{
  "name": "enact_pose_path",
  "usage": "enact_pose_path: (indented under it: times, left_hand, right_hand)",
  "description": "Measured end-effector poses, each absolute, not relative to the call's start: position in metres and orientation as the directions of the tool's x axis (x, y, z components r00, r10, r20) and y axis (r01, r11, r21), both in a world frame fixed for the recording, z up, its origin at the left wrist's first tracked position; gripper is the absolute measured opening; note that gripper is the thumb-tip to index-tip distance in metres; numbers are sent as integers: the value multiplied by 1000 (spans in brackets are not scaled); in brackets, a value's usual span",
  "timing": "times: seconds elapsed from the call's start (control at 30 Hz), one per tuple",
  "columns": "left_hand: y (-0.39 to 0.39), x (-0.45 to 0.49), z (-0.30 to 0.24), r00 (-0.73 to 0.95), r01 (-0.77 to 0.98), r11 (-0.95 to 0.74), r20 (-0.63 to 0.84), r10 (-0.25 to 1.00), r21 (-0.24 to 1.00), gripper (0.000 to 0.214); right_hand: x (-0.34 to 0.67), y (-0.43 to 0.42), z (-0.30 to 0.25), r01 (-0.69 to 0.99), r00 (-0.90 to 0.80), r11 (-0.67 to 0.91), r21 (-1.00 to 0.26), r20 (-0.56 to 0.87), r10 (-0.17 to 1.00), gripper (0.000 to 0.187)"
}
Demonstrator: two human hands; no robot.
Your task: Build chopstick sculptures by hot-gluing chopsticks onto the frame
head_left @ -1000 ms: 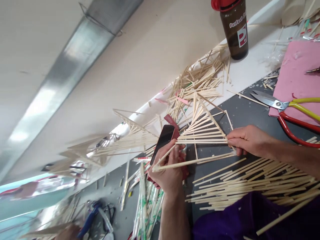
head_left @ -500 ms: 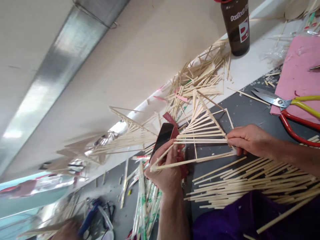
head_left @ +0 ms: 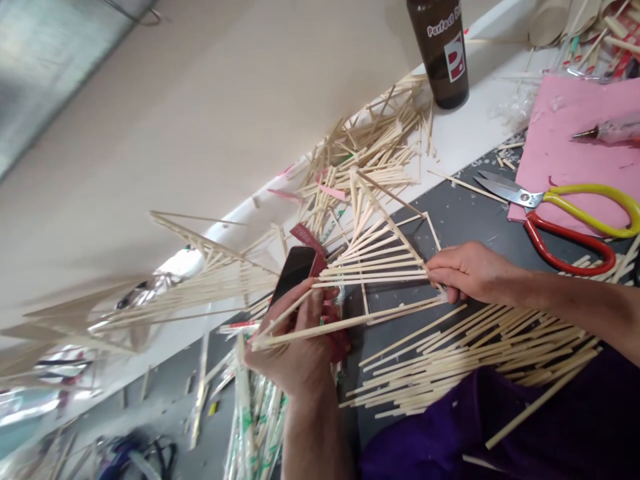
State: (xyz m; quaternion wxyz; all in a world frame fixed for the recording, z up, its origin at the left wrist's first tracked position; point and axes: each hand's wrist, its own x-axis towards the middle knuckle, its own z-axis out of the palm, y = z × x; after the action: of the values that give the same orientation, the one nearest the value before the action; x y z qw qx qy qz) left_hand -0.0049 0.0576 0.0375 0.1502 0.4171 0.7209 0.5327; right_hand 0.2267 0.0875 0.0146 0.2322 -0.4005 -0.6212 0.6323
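Observation:
A frame of thin wooden sticks [head_left: 383, 259], with slats fanned across it, is held between both hands above the dark work surface. My left hand [head_left: 300, 333] is closed around its near left corner, fingers curled behind the sticks. At the right edge of the fan, my right hand [head_left: 463, 267] pinches the joint where several sticks meet. A dark phone [head_left: 293, 275] in a reddish case shows just behind my left fingers; whether they touch it I cannot tell. Below the frame lie many loose sticks [head_left: 450, 360], side by side near a purple cloth [head_left: 430, 427].
Scissors [head_left: 525, 197] with yellow and red handles lie at right, partly on pink paper [head_left: 555, 133] beside a pen-like tool [head_left: 590, 132]. A brown bottle [head_left: 443, 60] stands behind a stick heap [head_left: 370, 153]. Another stick structure [head_left: 210, 273] and wrapped chopsticks [head_left: 255, 413] are at left.
The whole view has shifted, so everything appears further left. Both hands keep the same grip on the stick frame. A blurred hand at the lower left has gone out of view.

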Motion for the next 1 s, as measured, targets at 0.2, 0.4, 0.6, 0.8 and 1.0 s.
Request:
enact_pose_path:
  times: [0.2, 0.4, 0.6, 0.8, 1.0]
  left_hand:
    - [59, -2, 37, -624, 418, 102, 204, 754, 903, 34]
    - [59, -2, 35, -614, 422, 58, 239, 753, 905, 31]
    - [58, -8, 30, -600, 426, 30, 258, 757, 904, 33]
    - [58, -15, 26, -597, 434, 67, 231, 769, 898, 40]
    - [57, -16, 25, -587, 458, 58, 253, 769, 887, 40]
  right_hand:
    - [226, 88, 15, 239, -564, -71, -969, -198, 802, 24]
    - [225, 88, 17, 257, -556, -59, -965, -198, 807, 25]
    - [226, 88, 15, 253, -559, -51, -966, -189, 807, 26]
    - [227, 86, 9, 247, -564, -29, -969, -167, 809, 29]
    - [226, 86, 9, 247, -569, -19, -969, -161, 807, 28]
